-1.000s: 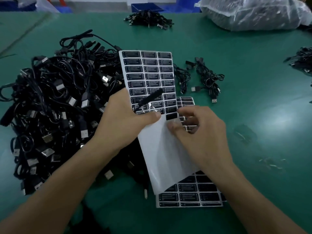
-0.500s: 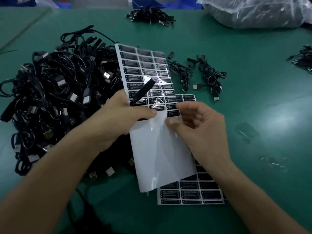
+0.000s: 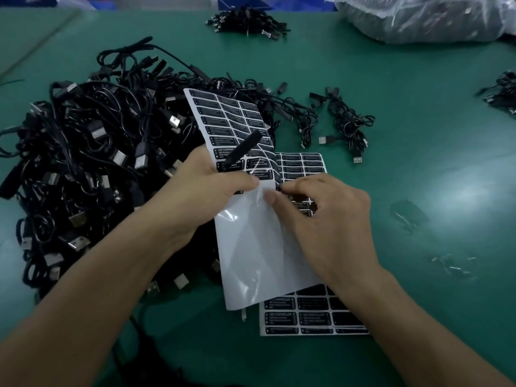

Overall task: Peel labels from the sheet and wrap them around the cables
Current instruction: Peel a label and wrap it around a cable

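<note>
Dim overhead light, soft glare patch on green table (image 3: 446, 196), wide-angle edge warp, slight blur thruout.

Green desk (image 3: 405, 88) all round, black cables (image 3: 83, 152) heaped up. Label sheet (image 3: 251, 247): black labels, white print, white backing

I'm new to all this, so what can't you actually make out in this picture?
- Head view: the lower sheet is half hidden by the held sheet and the right hand.
- Small print on the labels: blurred.
- Contents of the plastic bag: wrapped, cut off by the top edge.
</note>
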`<state>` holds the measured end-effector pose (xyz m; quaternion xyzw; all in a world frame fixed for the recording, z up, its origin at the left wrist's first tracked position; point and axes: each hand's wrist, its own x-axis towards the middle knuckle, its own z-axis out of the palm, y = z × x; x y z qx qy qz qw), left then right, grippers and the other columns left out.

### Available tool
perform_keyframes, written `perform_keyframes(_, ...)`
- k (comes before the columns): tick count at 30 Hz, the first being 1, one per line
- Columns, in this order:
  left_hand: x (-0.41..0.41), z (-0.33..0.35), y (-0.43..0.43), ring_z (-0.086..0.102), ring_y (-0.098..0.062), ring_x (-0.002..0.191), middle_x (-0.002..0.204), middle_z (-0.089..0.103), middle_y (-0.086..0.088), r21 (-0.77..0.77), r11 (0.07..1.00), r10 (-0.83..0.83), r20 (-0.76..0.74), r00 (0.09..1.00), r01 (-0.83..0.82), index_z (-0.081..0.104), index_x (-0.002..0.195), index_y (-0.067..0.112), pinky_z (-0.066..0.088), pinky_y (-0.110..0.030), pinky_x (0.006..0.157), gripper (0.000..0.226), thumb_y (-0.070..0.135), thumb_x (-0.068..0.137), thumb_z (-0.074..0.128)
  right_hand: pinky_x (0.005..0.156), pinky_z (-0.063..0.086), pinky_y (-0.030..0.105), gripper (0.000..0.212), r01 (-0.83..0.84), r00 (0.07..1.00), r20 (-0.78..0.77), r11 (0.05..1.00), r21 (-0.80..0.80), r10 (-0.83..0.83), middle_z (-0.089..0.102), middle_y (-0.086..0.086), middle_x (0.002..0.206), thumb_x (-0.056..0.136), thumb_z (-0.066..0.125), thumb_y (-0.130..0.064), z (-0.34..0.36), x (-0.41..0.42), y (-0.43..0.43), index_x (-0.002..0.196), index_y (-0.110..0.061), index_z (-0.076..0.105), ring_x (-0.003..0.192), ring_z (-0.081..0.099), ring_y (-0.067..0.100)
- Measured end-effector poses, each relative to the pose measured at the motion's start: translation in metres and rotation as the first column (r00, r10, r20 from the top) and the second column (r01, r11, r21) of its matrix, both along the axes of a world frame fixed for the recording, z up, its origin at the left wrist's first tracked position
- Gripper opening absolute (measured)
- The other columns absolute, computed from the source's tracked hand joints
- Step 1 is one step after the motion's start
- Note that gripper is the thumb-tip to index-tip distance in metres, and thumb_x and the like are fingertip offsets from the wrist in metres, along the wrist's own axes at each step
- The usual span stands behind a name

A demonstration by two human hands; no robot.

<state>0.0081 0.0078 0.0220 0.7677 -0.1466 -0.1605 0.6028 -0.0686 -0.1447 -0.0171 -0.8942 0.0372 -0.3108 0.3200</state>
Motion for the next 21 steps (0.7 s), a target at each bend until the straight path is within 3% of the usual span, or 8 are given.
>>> perform_keyframes(5, -0.001, 0.001, -0.001, 0.074, -0.024, 0.089, 0.096, 0.077, -0.01, 0.03, 1.0, 0.008, 0.021, 1.0, -0.009, 0.072, 0.099, 0.004, 0.059, -0.029, 0.072, 0.013, -0.001, 0.09, 0.065, 0.074, 0.056, 0.037, 0.022, -0.04, 0.999, -0.025, 0.999, -0.028, 0.04, 0.074, 0.003, 0.087, 0.089, 0.073, -0.031, -0.001, 0.001, -0.002, 0.095, -0.011, 0.08, 0.079, 0.067, 0.019)
perform_keyframes(7, -0.002, 0.002, -0.002, 0.073, -0.028, 0.094, 0.1, 0.075, -0.015, 0.053, 0.998, 0.016, 0.035, 0.999, -0.017, 0.071, 0.102, 0.001, 0.059, -0.04, 0.083, 0.013, 0.0, 0.089, 0.066, 0.073, 0.057, 0.04, 0.019, -0.057, 0.998, -0.015, 0.996, -0.062, 0.056, 0.073, 0.005, 0.086, 0.091, 0.072, -0.026, -0.001, 0.001, -0.003, 0.094, -0.009, 0.079, 0.078, 0.067, 0.021)
perform_keyframes(11, 0.001, 0.002, 0.0, 0.067, -0.045, 0.098, 0.108, 0.063, -0.035, 0.063, 0.998, -0.001, 0.037, 0.999, -0.001, 0.059, 0.107, -0.016, 0.054, -0.051, 0.086, 0.025, 0.0, 0.089, 0.065, 0.07, 0.051, 0.025, 0.013, -0.068, 0.998, -0.016, 0.997, -0.03, 0.067, 0.072, -0.003, 0.081, 0.091, 0.069, -0.02, -0.001, 0.002, -0.005, 0.088, -0.012, 0.078, 0.073, 0.062, 0.008)
perform_keyframes(14, 0.001, 0.003, 0.001, 0.064, -0.043, 0.105, 0.111, 0.065, -0.03, 0.045, 0.999, -0.004, 0.016, 1.0, 0.003, 0.062, 0.108, -0.013, 0.053, -0.054, 0.092, 0.023, -0.001, 0.089, 0.065, 0.061, 0.043, 0.01, 0.015, -0.081, 0.992, -0.069, 0.961, 0.263, 0.103, 0.068, -0.018, 0.07, 0.091, 0.071, -0.02, 0.0, 0.004, -0.007, 0.077, -0.026, 0.075, 0.067, 0.06, 0.0)
perform_keyframes(16, 0.001, 0.001, 0.003, 0.07, -0.034, 0.097, 0.106, 0.072, -0.021, 0.029, 1.0, -0.008, 0.006, 1.0, 0.008, 0.067, 0.105, -0.007, 0.058, -0.045, 0.083, 0.017, -0.002, 0.089, 0.065, 0.059, 0.043, 0.011, 0.02, -0.066, 0.987, -0.107, 0.915, 0.399, 0.118, 0.069, -0.018, 0.069, 0.092, 0.07, -0.02, 0.002, 0.005, -0.011, 0.074, -0.029, 0.072, 0.063, 0.059, -0.002)
perform_keyframes(18, 0.002, 0.0, 0.004, 0.073, -0.016, 0.072, 0.089, 0.076, -0.008, -0.002, 1.0, -0.031, -0.003, 1.0, 0.031, 0.07, 0.096, -0.002, 0.054, -0.021, 0.058, 0.009, -0.002, 0.089, 0.064, 0.063, 0.051, 0.02, 0.017, -0.005, 0.983, -0.157, 0.866, 0.499, 0.096, 0.073, -0.008, 0.077, 0.094, 0.067, -0.021, 0.004, 0.006, -0.017, 0.078, -0.026, 0.073, 0.068, 0.063, 0.003)
perform_keyframes(19, 0.002, 0.001, 0.005, 0.067, -0.009, 0.061, 0.083, 0.074, -0.005, -0.018, 0.999, -0.037, -0.007, 0.999, 0.037, 0.07, 0.095, -0.003, 0.046, -0.013, 0.049, 0.008, -0.002, 0.089, 0.064, 0.07, 0.056, 0.028, 0.017, 0.042, 0.981, -0.174, 0.797, 0.603, 0.08, 0.073, -0.001, 0.081, 0.096, 0.065, -0.02, 0.006, 0.008, -0.02, 0.081, -0.023, 0.072, 0.076, 0.068, 0.013)
perform_keyframes(21, 0.003, -0.001, 0.005, 0.057, -0.006, 0.054, 0.086, 0.07, -0.011, -0.021, 1.0, -0.023, -0.01, 1.0, 0.023, 0.066, 0.101, -0.01, 0.034, -0.011, 0.04, 0.018, 0.002, 0.088, 0.066, 0.083, 0.06, 0.036, 0.019, 0.078, 0.986, -0.144, 0.523, 0.849, 0.087, 0.074, 0.006, 0.089, 0.099, 0.06, -0.014, 0.011, 0.009, -0.031, 0.082, -0.016, 0.067, 0.095, 0.073, 0.028)
